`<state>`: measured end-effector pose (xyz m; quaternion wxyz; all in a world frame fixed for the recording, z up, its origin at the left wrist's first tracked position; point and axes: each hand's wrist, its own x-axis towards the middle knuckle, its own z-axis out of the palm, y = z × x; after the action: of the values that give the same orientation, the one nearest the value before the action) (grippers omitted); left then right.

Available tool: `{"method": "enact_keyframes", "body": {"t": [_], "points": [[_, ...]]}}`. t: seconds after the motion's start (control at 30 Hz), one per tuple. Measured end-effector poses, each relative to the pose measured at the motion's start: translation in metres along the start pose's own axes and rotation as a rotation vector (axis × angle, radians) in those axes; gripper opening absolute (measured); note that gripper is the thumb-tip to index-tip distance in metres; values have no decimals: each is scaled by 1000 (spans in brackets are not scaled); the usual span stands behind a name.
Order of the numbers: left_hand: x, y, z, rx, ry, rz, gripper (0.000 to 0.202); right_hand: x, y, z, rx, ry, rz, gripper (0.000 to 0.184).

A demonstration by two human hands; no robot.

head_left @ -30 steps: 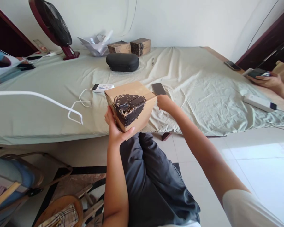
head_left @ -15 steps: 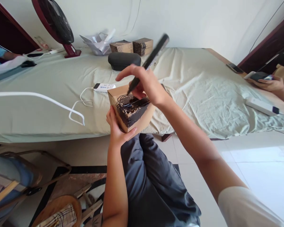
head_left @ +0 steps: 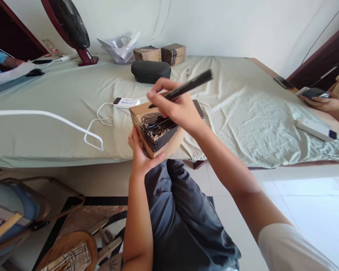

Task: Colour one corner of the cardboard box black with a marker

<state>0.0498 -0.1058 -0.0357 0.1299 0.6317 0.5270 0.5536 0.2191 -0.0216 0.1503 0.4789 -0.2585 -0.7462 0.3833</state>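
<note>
A cardboard box is held at the near edge of a cloth-covered table, its heavily blackened corner turned toward the camera; whether it is also borne by the table cannot be told. It is gripped by the left hand, clamped on the lower corner with the thumb laid across the front face and the fingers wrapped round the side. A black marker is pinched in the right hand, the fingers closed round the barrel and the tip angled down at the bare part of the upper face, just beyond the dark scribble. Contact between tip and cardboard cannot be confirmed.

For clean work, the box is best braced firmly by the left hand without its walls being pressed in, and the thumb is best kept clear of ink that may be wet. Short, overlapping strokes under light, even pressure would seem to be called for, with the tip eased near the edges, where it could skip off onto the cloth. Smears could be avoided if the right hand were lifted clear of the blackened area. A dark phone is partly hidden behind that hand.
</note>
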Motion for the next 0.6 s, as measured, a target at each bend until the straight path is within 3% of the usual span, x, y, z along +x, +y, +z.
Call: {"method": "enact_keyframes", "body": {"t": [0.1, 0.17, 0.2, 0.33, 0.43, 0.53, 0.6], "points": [[0, -10, -4, -19, 5, 5, 144, -15, 8, -26, 48, 275, -49, 33], [0, -20, -7, -53, 10, -19, 147, -31, 25, -51, 64, 354, 7, 31], [1, -26, -8, -80, 18, -31, 149, -41, 37, -63, 90, 359, 99, 25], [4, -43, -12, -225, 48, -68, 144, -86, 86, -101, 482, 253, 459, 59], [7, -42, -12, -310, 50, -82, 143, -113, 113, -114, 723, 190, 585, 68], [9, -34, -10, -342, 65, -88, 144, -123, 138, -117, 545, 260, 589, 48], [9, -30, -9, -341, 69, -100, 144, -121, 156, -114, 125, 263, 573, 31]]}}
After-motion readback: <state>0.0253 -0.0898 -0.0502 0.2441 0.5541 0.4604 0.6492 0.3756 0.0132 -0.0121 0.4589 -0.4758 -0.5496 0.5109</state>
